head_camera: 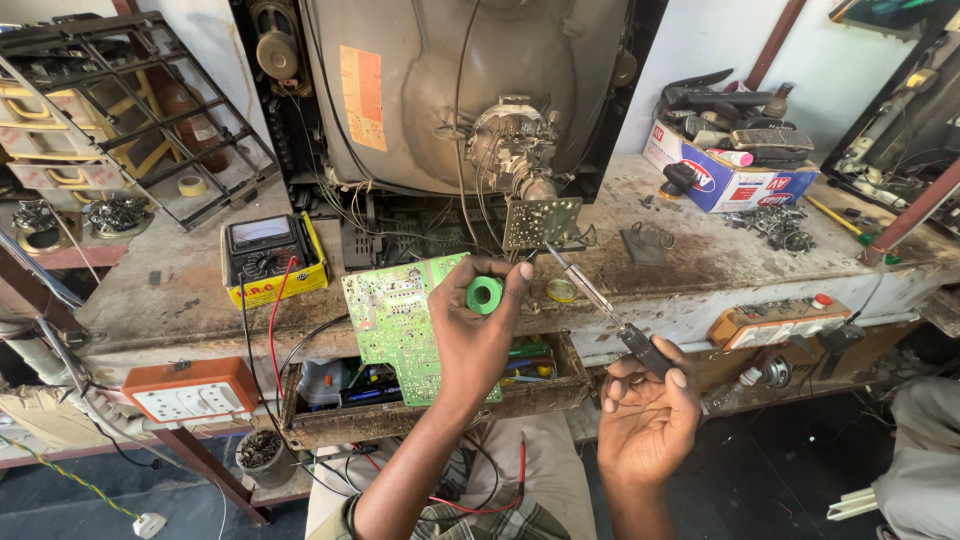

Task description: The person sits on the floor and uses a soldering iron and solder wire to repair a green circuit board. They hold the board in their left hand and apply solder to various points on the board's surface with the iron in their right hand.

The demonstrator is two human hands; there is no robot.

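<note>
head view: left hand [478, 335] pinching a small green round spool [485, 294] between thumb and fingertips, raising it above the green printed circuit board [395, 320] leaning on the open drawer [330, 425]; right hand [648, 415] closing around the black handle of a slim soldering iron [605, 310], angling its tip toward the small board on the grey picture tube neck [515, 150].

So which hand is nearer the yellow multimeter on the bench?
Left. The left hand, holding a green solder spool, is right of the yellow multimeter; the right hand, gripping a soldering iron, is farther right and lower.
</note>
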